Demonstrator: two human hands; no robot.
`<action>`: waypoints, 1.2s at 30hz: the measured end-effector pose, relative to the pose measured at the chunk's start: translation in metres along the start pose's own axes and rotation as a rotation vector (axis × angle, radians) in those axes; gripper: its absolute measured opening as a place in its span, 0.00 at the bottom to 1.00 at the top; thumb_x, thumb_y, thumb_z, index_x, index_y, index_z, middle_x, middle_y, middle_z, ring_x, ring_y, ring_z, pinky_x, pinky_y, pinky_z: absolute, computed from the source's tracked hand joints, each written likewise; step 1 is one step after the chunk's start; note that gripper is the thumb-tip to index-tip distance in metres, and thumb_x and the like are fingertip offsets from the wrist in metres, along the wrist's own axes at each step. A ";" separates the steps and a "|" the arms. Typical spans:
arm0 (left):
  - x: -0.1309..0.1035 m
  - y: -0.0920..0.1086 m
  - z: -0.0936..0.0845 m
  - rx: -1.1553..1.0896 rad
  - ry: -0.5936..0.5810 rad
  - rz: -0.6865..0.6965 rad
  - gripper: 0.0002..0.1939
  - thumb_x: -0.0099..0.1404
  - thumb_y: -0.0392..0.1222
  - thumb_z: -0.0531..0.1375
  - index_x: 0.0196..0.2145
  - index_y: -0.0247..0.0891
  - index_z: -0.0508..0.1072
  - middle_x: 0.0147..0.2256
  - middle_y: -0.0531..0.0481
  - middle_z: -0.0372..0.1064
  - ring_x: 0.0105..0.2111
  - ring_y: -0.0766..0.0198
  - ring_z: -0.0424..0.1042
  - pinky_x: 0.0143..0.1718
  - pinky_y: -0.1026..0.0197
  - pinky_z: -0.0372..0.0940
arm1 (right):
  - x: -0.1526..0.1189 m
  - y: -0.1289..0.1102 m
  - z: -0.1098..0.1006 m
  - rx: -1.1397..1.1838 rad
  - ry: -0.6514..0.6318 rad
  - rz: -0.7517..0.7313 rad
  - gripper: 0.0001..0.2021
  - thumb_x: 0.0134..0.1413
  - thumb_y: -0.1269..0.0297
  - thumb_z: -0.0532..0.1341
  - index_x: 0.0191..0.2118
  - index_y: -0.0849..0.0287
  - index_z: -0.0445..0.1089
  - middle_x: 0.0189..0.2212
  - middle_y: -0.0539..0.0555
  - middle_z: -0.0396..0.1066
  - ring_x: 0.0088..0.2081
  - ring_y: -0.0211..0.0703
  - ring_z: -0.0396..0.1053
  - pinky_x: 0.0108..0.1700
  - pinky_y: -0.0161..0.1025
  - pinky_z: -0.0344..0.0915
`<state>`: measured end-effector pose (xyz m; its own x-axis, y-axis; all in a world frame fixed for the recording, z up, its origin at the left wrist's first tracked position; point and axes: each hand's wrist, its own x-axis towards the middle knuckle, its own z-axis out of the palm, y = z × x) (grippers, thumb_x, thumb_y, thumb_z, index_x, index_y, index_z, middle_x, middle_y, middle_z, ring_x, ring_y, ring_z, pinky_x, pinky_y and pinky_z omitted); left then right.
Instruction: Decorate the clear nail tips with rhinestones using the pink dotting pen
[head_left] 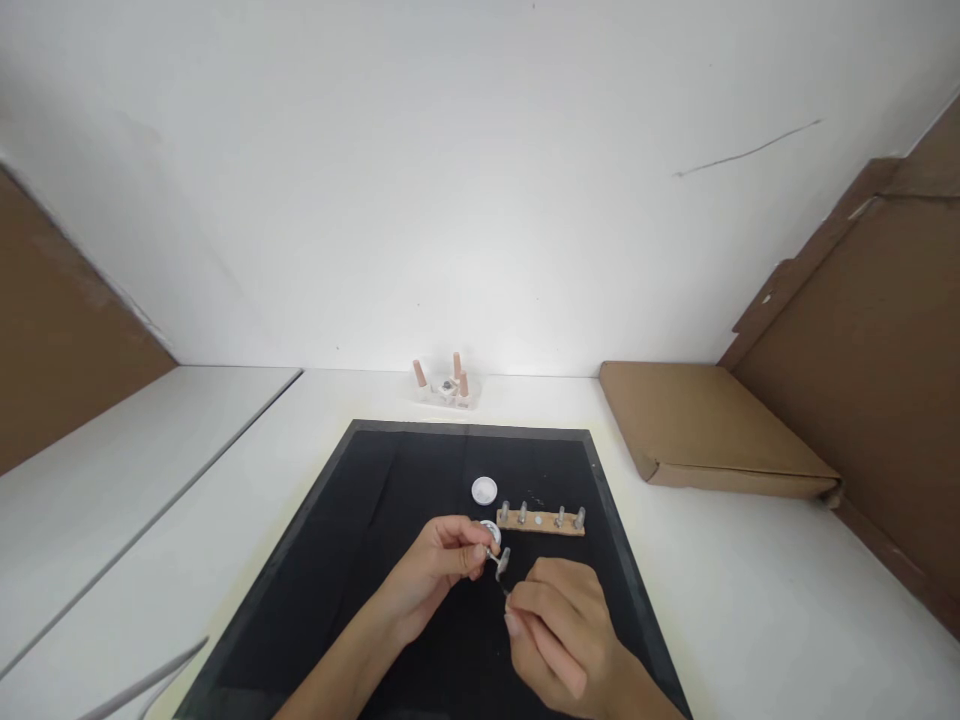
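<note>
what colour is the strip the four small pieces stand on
The strip is light brown, best seen in the head view.

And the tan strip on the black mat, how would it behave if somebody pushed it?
The tan strip would probably slide rather than roll, since it lies flat on the black mat. It may be light, being thin and narrow. The four small pieces standing on it could wobble.

On the mat (420, 475), two dishes (484, 501) lie left of the strip (550, 521) near the right edge, with a bottle tray (431, 399) behind the far edge and a box (697, 415) off the far-right corner.
</note>
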<state>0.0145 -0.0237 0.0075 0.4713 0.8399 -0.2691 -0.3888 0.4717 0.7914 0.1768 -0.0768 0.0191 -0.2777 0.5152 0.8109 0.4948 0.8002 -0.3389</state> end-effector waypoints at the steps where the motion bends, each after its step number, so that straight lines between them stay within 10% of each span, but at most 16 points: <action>1: 0.000 0.000 0.000 0.000 0.001 0.002 0.11 0.39 0.39 0.74 0.21 0.35 0.78 0.23 0.52 0.73 0.19 0.74 0.63 0.23 0.69 0.54 | -0.001 0.000 0.000 0.001 0.011 0.000 0.07 0.49 0.78 0.53 0.31 0.59 0.63 0.18 0.50 0.65 0.19 0.37 0.58 0.21 0.36 0.55; 36: 0.000 0.001 0.002 -0.006 0.011 0.070 0.09 0.40 0.38 0.73 0.20 0.36 0.78 0.22 0.54 0.70 0.19 0.74 0.62 0.24 0.68 0.54 | -0.001 0.006 0.000 -0.097 0.105 -0.027 0.07 0.50 0.79 0.56 0.35 0.64 0.66 0.21 0.54 0.68 0.22 0.39 0.63 0.21 0.35 0.60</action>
<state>0.0154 -0.0239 0.0096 0.4337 0.8740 -0.2194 -0.4255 0.4133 0.8051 0.1796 -0.0728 0.0162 -0.2067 0.4544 0.8665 0.5668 0.7775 -0.2725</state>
